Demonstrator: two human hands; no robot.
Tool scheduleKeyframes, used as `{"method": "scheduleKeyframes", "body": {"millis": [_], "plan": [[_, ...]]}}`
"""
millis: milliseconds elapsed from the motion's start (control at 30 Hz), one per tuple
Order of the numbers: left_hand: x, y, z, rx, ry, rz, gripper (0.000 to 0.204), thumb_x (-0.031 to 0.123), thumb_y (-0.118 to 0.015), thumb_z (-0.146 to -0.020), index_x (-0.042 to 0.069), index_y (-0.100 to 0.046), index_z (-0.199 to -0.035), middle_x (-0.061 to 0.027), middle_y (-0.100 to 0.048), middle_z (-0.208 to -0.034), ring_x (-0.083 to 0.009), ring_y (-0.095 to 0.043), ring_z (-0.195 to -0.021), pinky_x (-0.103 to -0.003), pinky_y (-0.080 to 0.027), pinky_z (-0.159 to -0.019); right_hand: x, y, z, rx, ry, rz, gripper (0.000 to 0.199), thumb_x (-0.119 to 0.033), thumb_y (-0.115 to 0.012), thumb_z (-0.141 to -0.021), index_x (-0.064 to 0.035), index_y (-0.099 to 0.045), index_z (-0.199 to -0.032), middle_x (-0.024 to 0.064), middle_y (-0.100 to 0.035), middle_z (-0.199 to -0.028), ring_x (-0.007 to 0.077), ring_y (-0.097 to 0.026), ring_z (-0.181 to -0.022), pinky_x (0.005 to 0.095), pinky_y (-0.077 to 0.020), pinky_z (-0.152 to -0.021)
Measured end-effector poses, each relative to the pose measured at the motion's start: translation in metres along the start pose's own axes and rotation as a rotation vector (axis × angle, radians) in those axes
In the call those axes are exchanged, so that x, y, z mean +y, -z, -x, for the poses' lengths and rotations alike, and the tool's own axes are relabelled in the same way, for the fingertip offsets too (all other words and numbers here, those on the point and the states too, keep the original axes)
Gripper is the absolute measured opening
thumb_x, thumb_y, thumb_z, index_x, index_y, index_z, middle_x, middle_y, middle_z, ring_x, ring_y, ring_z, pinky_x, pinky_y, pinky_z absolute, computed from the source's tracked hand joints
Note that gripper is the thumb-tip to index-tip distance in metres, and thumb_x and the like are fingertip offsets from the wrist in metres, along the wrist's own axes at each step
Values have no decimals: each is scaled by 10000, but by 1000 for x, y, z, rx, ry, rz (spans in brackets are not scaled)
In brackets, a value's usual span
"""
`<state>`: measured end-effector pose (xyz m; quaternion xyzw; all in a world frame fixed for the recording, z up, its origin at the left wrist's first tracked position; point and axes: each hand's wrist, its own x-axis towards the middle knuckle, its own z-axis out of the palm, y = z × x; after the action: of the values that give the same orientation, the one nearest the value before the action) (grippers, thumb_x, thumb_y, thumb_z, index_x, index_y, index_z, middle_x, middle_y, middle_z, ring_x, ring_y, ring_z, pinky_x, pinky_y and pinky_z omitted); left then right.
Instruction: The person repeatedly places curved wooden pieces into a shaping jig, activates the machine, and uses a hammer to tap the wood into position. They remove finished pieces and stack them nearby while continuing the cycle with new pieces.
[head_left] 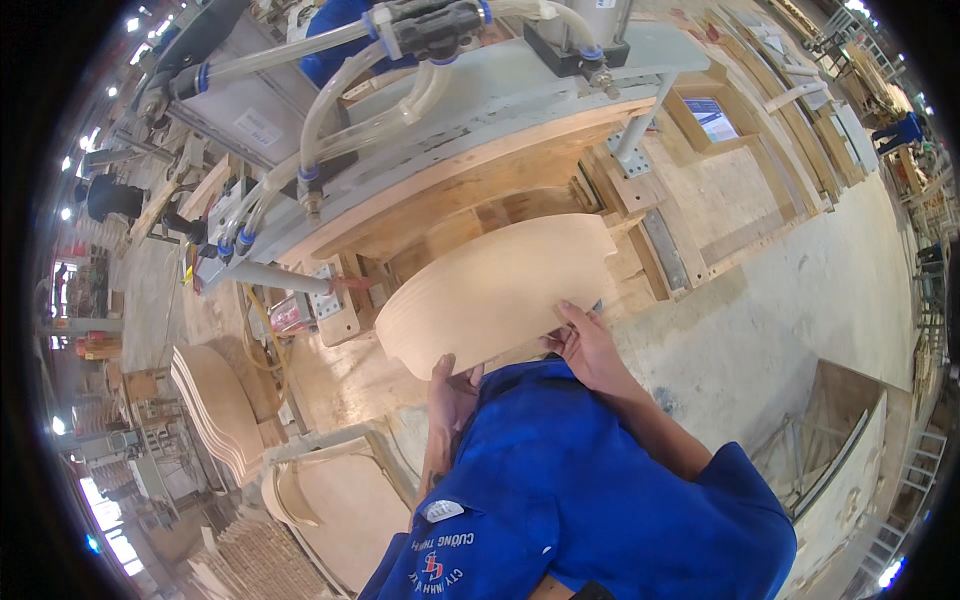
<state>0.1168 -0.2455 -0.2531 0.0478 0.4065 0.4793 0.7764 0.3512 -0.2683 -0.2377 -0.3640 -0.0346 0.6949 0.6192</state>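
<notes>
A curved, pale plywood panel (490, 285) with shaped ends spans the space before me, at the front of a press. My left hand (455, 390) grips its near edge toward the left, thumb on top and fingers underneath. Farther right along the same edge, my right hand (582, 345) pinches the panel, its thumb lying on the upper face. Beyond the panel is the wooden mould (480, 215) of the press, partly hidden by it. Above that runs the grey press beam (450, 110).
Air cylinders and clear hoses (330, 110) sit over the beam. Steel posts (635, 140) flank the mould. At left stands a stack of curved panels (215, 410); flat veneer sheets (340, 500) lie nearer. A cardboard box (690, 115) is at back right, a wooden bin (835, 420) at right.
</notes>
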Motion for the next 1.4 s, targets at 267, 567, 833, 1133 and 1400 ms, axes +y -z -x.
{"method": "scheduleKeyframes", "body": {"millis": [267,567,833,1133,1400], "plan": [[11,-28,-39,-52,-152,-76,393,266,-548,-961,60,-453,-1282,-69,-562,-1244,-190,-598,-1087,-284,-529,-884,-7,-54,-39,-106,39,-81,282,-153,-526,-975,-42,-524,-1234,88,-635,-1177,227,-651,-1046,401,-545,-915],[14,-48,-91,-84,-239,-7,257,142,-575,-959,53,-521,-1193,-40,-598,-1155,-171,-605,-1054,-306,-532,-890,-26,-50,-99,-122,33,-157,294,-123,-572,-940,-37,-549,-1220,97,-632,-1198,245,-653,-1063,425,-539,-944],[14,-55,-106,-124,-189,-34,255,170,-576,-967,70,-524,-1197,-37,-572,-1179,-189,-587,-1068,-317,-517,-904,-26,-32,-119,-127,46,-155,274,-143,-564,-947,-54,-561,-1206,88,-658,-1145,225,-673,-1015,383,-571,-873],[15,-47,-116,-118,-190,-198,249,194,-563,-978,59,-533,-1184,-37,-603,-1114,-172,-596,-1046,-308,-509,-926,-25,-30,-128,-112,16,-182,268,-142,-579,-934,-56,-575,-1187,83,-664,-1135,241,-664,-1040,413,-556,-905],[14,-50,-108,-81,-72,-48,275,211,-573,-973,56,-530,-1197,-35,-603,-1108,-185,-592,-1079,-322,-497,-944,-23,-18,-126,-75,-10,-191,239,-113,-585,-919,-61,-577,-1152,102,-664,-1123,254,-672,-1011,434,-569,-881]]}}
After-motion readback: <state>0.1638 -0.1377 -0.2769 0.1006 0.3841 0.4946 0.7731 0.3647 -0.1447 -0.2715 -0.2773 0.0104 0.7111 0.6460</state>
